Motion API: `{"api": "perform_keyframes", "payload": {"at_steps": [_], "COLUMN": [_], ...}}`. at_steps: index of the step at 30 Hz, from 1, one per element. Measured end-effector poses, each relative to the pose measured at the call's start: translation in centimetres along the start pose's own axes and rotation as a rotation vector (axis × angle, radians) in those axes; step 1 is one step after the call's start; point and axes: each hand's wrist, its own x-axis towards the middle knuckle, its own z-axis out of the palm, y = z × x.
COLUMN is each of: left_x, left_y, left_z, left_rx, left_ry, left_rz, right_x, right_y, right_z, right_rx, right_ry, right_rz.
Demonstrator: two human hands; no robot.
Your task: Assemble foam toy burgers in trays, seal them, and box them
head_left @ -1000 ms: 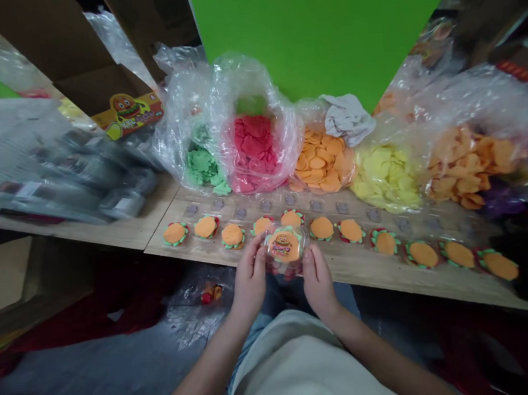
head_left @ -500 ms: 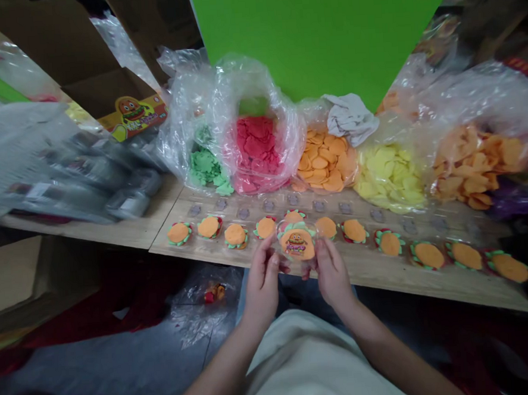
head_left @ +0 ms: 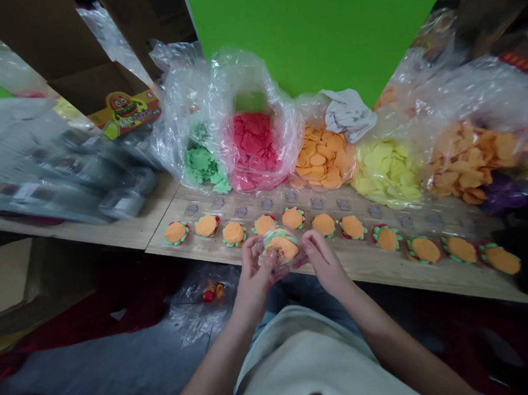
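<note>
A clear plastic pack with a burger-shaped piece inside, orange round on top and green frill around it, is held tilted above the table's front edge. My left hand grips its left side, thumb over a small printed label. On the other side, my right hand has its fingers pinched at the pack's right edge. Behind my hands, several open clear packs stand in a row, each with an orange-topped burger piece, such as this burger piece and another burger piece.
Along the back lie plastic bags of green pieces, red pieces, orange rounds and yellow rounds. A white cloth rests on the bags. Packed clear boxes are heaped at left near a printed carton.
The held pack has tilted and shifted slightly left, with my left thumb now over its label. My right hand has moved to the pack's right edge. The view has shifted a little.
</note>
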Motion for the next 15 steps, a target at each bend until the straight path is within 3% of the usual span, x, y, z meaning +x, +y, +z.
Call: {"api": "perform_keyframes", "payload": {"at_steps": [4, 8, 11, 15], "left_x": [-1.4, -2.8, -3.1, -2.8], "left_y": [-2.5, -2.9, -2.2, -1.6], "left_z": [-0.9, -1.6, -1.5, -1.1], "left_rx": [0.023, 0.047, 0.05, 0.196], "left_ry": [0.013, -0.215, -0.283, -0.302], "left_rz": [-0.033, -0.202, -0.262, -0.126], "right_x": [-2.4, -4.3, -4.8, -5.2], "right_y": [0.4, 0.5, 0.0, -0.8], "right_z": [-1.9, -3.8, -4.2, -4.0], "right_rx": [-0.045, -0.233, -0.429, -0.657], "right_ry": [-0.226, -0.388, -0.409, -0.387], "right_rz": [0.118, 0.12, 0.04, -0.1]}}
